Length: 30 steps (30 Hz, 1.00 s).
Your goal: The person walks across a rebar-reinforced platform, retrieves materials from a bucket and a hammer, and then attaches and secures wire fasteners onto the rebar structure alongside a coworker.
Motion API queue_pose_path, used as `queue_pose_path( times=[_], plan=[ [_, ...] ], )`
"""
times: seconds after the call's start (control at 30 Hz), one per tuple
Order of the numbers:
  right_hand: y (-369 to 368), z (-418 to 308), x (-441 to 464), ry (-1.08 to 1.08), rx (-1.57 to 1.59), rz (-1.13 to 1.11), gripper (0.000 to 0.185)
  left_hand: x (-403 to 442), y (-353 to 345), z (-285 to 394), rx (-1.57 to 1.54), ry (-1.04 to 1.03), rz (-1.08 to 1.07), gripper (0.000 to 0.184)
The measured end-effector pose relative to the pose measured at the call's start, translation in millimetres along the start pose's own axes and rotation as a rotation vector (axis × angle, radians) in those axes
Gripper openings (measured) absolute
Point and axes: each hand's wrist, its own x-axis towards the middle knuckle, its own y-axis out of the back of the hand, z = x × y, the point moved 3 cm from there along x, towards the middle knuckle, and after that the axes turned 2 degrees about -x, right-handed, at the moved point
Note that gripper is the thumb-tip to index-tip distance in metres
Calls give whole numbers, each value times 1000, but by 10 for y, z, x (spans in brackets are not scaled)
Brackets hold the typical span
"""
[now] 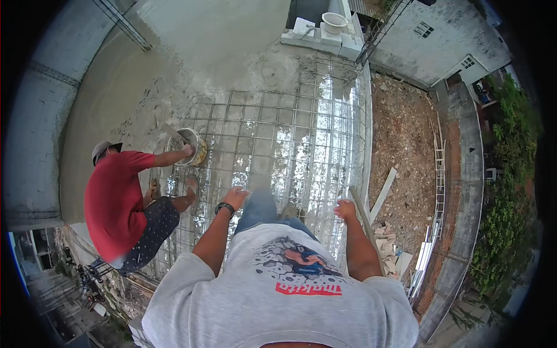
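My left hand (235, 198), with a dark watch (224, 209) on its wrist, hangs in front of my body, its fingers loosely curled and nothing visible in them. Level with it on the other side, my right hand (344, 209) is closed in a loose fist, and I see nothing held in it. Below both hands spreads a rebar grid (255, 119) over a wet, reflective surface. Just right of my right hand, a wooden board (366, 223) runs along the edge; I cannot tell whether they touch.
On the left, a person in a red shirt (119, 200) bends over, one hand at a bucket (194, 148). Wet concrete (214, 35) covers the far floor. Blocks (331, 36) carry a white basin (335, 22). A drop to rubble ground (400, 127) lies right, with a ladder (439, 174).
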Motion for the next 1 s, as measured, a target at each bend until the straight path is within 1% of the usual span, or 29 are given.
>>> queue_pose_path(
  times=[0.07,0.1,0.2,0.23,0.3,0.33,0.4,0.47,0.5,0.53,0.57,0.6,0.63,0.67,0.7,0.73,0.8,0.83,0.9,0.93,1.0],
  plan=[
    [-101,-55,193,-41,-30,-45,25,207,-63,13,38,15,23,67],
    [-152,-65,278,-53,-56,-59,26,276,-67,36,4,25,-2,68],
    [-239,-117,506,-129,-39,-93,28,658,-41,-259,120,219,-48,57],
    [-234,-194,560,-159,-52,-93,30,879,-15,-432,365,117,-180,50],
    [-169,-393,710,-199,-38,-60,30,1159,98,-559,678,73,-392,40],
    [-140,-531,807,-215,-32,-43,29,1319,132,-492,748,137,-470,38],
    [-45,-767,1111,-250,-5,9,27,1669,229,-63,820,236,-465,40],
    [46,-967,1486,-276,30,66,26,2309,381,347,865,279,-421,40],
    [104,-1216,1525,-294,120,40,26,2671,412,483,868,284,-390,40],
    [159,-1466,1450,-294,85,44,26,2902,451,1124,1202,-172,-520,42],
    [175,-1892,1540,-261,61,51,27,3353,517,1416,1113,-316,-418,50],
    [189,-2299,1699,-229,38,58,27,3607,614,1895,318,113,-35,59],
    [200,-2625,1864,-188,53,92,28,3665,704,2707,135,100,-43,63],
    [234,-2945,2016,-97,96,109,28,4213,721,2887,133,-34,19,63],
    [269,-3213,2157,-4,140,127,28,4494,748,3293,141,-70,24,64],
    [280,-3473,2263,15,146,133,27,4770,769,3728,146,-112,33,64],
    [326,-4080,2455,71,152,145,26,5342,731,4454,343,-269,72,65],
    [325,-4281,2554,114,314,147,27,5570,663,4752,277,-278,60,66],
    [404,-4576,2791,98,277,131,25,5935,447,5249,146,-286,37,66],
    [454,-4677,2927,90,258,120,25,6056,305,5425,136,-282,16,66],
    [636,-4812,3215,7,256,119,25,6283,-24,5743,114,-269,-21,66]
  ],
)
